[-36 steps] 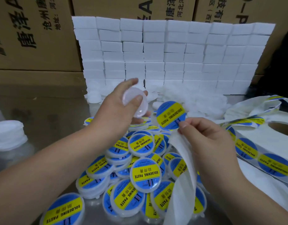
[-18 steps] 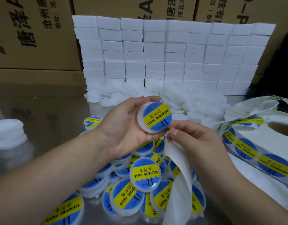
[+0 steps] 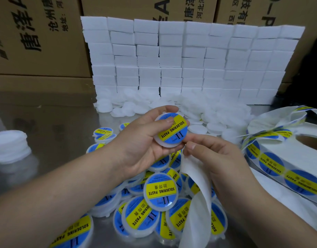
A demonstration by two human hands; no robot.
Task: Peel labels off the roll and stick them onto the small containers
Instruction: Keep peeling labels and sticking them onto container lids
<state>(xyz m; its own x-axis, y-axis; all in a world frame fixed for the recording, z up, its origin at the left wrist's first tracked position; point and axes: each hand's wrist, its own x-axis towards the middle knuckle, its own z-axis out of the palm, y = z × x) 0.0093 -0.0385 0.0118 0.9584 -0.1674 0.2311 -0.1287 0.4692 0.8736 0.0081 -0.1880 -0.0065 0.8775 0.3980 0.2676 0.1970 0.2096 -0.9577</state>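
Head view: left hand curled round labelled container, right hand in pinch on backing strip.

Labelled containers heaped front centre on table; label roll right; unlabelled containers behind; block stack rearmost.

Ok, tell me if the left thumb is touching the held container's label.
Touching. The head view shows the left hand gripping the container, its thumb flat on the label. The right hand pinches the liner.
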